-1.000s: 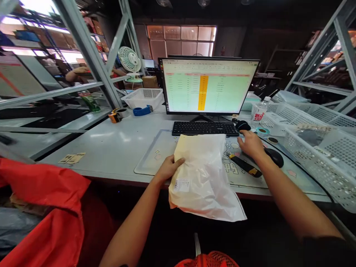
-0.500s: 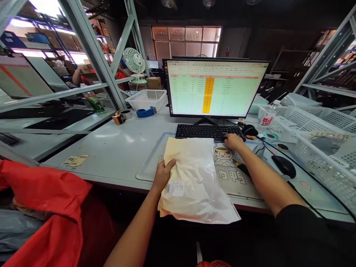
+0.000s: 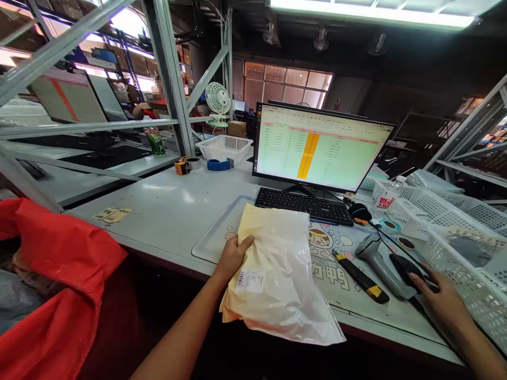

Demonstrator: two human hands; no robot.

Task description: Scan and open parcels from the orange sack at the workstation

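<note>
My left hand (image 3: 236,257) grips the left edge of a plastic mailing bag (image 3: 283,274), thumb on top. The bag is white and pale yellow, with a printed barcode label (image 3: 250,280) near its lower left. It hangs partly over the front edge of the desk. On the right, my right hand (image 3: 446,295) rests around a black computer mouse (image 3: 403,268), covering part of it. Just left of the mouse lie a grey barcode scanner (image 3: 382,266) and a black-and-yellow utility knife (image 3: 360,275). A black keyboard (image 3: 303,205) sits behind the bag.
A monitor (image 3: 317,150) showing a spreadsheet stands behind the keyboard. White plastic baskets (image 3: 439,264) line the right side. Tape rolls and a blue tape dispenser (image 3: 219,164) sit at the back left. A red cloth (image 3: 75,253) hangs at the left. Another person is partly visible beyond the metal frame.
My right hand has left the keyboard and moved right and nearer, onto the mouse. My left hand still holds the bag. The view has tilted and shifted.
</note>
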